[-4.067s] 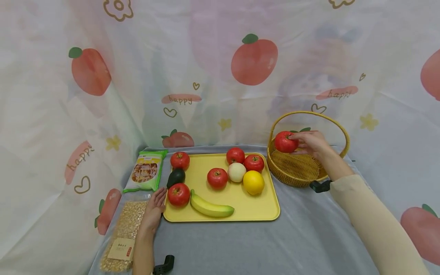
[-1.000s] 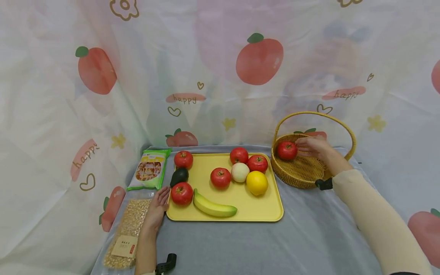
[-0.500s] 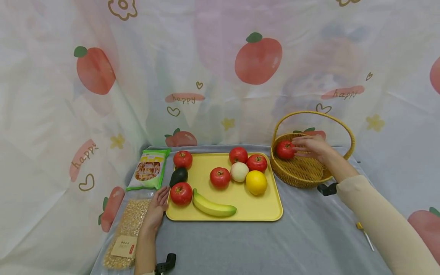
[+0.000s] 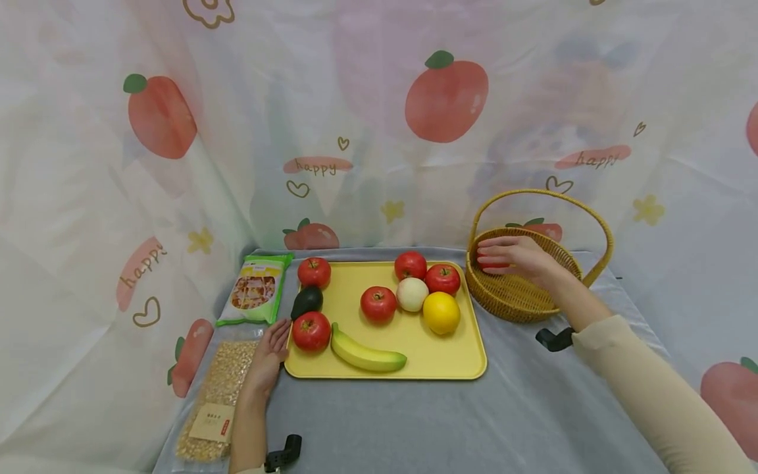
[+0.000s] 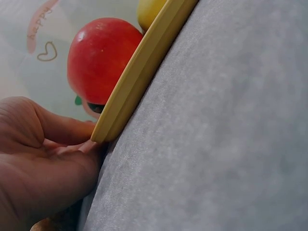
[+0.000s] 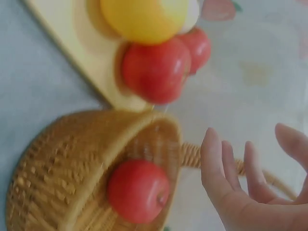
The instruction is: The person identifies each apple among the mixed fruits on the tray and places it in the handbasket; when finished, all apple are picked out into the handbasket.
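A red apple [image 6: 138, 191] lies inside the wicker basket [image 4: 512, 309] at the right. My right hand [image 4: 514, 258] hangs over the basket with fingers spread, apart from the apple and holding nothing; in the head view it covers most of that fruit. On the left, my left hand [image 4: 266, 359] rests against the yellow tray [image 4: 438, 359], fingers straight, the thumb at the tray's rim [image 5: 130, 86] in the left wrist view. Beside that hand, a red apple [image 4: 311, 331] sits in the tray corner, near a dark avocado [image 4: 307, 302] and a banana [image 4: 367, 352].
The tray also bears several more red apples [image 4: 379, 304], a pale round fruit [image 4: 412, 294] and a yellow round fruit [image 4: 441, 313]. Left of it lie a green snack bag [image 4: 254, 289] and a bag of grains [image 4: 222, 382]. The basket's tall handle [image 4: 541, 191] arches upward.
The right hand held the apple above the basket, set it down inside and let go. It has since lifted off and shifted slightly left over it. The left hand stays by the tray.
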Demonstrator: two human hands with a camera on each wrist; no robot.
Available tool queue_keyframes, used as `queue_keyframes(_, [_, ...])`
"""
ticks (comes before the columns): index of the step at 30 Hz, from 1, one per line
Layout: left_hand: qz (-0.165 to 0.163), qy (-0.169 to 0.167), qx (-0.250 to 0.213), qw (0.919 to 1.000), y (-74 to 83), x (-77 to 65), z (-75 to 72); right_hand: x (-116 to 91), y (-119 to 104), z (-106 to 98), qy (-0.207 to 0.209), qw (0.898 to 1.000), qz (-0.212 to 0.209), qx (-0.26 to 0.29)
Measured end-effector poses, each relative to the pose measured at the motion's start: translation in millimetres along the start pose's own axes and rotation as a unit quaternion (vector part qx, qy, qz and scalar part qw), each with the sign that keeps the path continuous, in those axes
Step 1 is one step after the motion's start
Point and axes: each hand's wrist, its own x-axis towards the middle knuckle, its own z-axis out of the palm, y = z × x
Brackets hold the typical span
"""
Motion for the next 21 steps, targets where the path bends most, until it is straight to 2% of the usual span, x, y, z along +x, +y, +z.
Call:
queue_keyframes(7, [-0.006, 0.002, -0.001, 1.0, 0.9, -0.4, 0.9, -4.7, -3.4, 26.9, -0.011, 0.999, -0.005, -0.033])
queue_keyframes(21, [-0.01, 0.006, 0.002, 0.9999, 0.6, 1.9, 1.3, 7.0, 4.2, 54.5, -0.046, 0.994, 0.002, -0.096])
